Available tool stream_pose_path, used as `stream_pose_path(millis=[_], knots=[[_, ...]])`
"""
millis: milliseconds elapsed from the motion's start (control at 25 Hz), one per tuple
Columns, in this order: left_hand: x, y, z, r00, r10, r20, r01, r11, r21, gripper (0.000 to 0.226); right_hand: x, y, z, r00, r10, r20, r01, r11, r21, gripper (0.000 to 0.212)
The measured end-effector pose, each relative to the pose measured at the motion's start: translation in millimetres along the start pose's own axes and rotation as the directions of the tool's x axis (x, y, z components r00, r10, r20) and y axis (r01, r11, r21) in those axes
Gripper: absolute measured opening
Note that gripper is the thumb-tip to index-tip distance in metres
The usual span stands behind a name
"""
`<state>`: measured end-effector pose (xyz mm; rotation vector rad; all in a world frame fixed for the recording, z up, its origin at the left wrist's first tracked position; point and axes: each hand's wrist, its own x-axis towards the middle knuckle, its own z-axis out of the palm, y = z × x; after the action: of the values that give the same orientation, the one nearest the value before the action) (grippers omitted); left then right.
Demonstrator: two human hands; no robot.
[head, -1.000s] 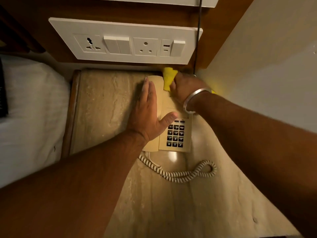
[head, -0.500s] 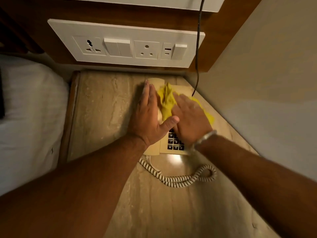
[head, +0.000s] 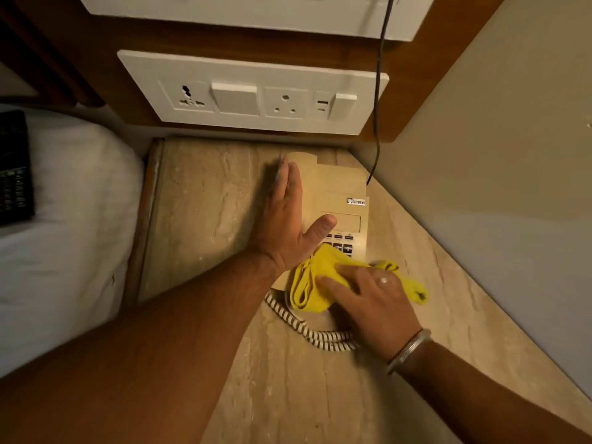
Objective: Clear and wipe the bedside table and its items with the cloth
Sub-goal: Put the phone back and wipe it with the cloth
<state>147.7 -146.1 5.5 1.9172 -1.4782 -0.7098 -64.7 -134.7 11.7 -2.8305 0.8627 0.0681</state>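
A beige corded telephone (head: 339, 200) sits on the marble-topped bedside table (head: 205, 200), close to the wall. My left hand (head: 288, 225) lies flat along the phone's left side over the handset, thumb spread onto the body, holding it steady. My right hand (head: 368, 296) presses a yellow cloth (head: 310, 280) down on the phone's near end, covering most of the keypad. The coiled handset cord (head: 307, 328) trails on the table in front of the phone, partly under my right hand.
A white socket and switch panel (head: 253, 94) is on the wooden headboard behind the table. A thin black cable (head: 379, 91) hangs down to the phone. A white pillow (head: 64, 219) with a black remote (head: 14, 168) lies at left. The wall (head: 496, 174) borders the right.
My right hand has dragged the yellow cloth from the phone's far end down over the keypad to its near edge. The left hand has stayed on the handset. The view tilted slightly down.
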Motion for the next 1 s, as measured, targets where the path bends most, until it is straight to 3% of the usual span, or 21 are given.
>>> stream_pose_path(millis=[80,160,240,320,360,440,520,720,800,920,1000], knots=[[-14,-11,-6,0.994,-0.097,-0.053,0.097,0.995,-0.006,0.129,23,13,-21,0.982,0.159,-0.104,-0.141,0.976,0.164,0.055],[-44,-23,-8,0.968,-0.244,-0.067,0.25,0.96,0.129,0.114,45,26,-44,0.95,0.231,-0.208,-0.165,0.942,0.293,0.051],[-72,-26,1,0.975,-0.22,0.045,0.194,0.928,0.318,0.108,69,23,-57,0.982,0.034,-0.188,0.002,0.983,0.185,0.05],[-79,-26,10,0.985,-0.152,0.081,0.113,0.925,0.362,0.103,110,10,-55,0.973,-0.224,-0.062,0.224,0.975,-0.002,0.053],[-76,-27,12,0.984,-0.158,0.086,0.116,0.922,0.368,0.104,140,7,-54,0.973,-0.229,-0.026,0.227,0.972,-0.067,0.056],[-72,-31,17,0.979,-0.179,0.101,0.126,0.912,0.391,0.102,193,9,-57,0.996,-0.091,-0.016,0.087,0.982,-0.165,0.064],[-73,-34,19,0.973,-0.201,0.113,0.14,0.907,0.398,0.1,196,10,-57,0.999,0.034,0.004,-0.033,0.987,-0.155,0.072],[-78,-28,19,0.974,-0.182,0.135,0.128,0.932,0.338,0.099,59,-23,-34,0.999,-0.039,-0.009,0.039,0.999,0.004,0.077],[-74,-28,20,0.97,-0.214,0.12,0.168,0.935,0.312,0.101,99,-9,-34,0.996,-0.072,-0.05,0.069,0.995,-0.066,0.076],[-75,-29,14,0.958,-0.232,0.172,0.147,0.904,0.402,0.096,179,13,-45,0.994,0.078,-0.071,-0.079,0.997,-0.011,0.071],[-69,-31,-13,0.98,-0.167,0.108,0.114,0.918,0.38,0.08,172,30,-48,0.993,0.111,-0.049,-0.11,0.994,0.02,0.066]])
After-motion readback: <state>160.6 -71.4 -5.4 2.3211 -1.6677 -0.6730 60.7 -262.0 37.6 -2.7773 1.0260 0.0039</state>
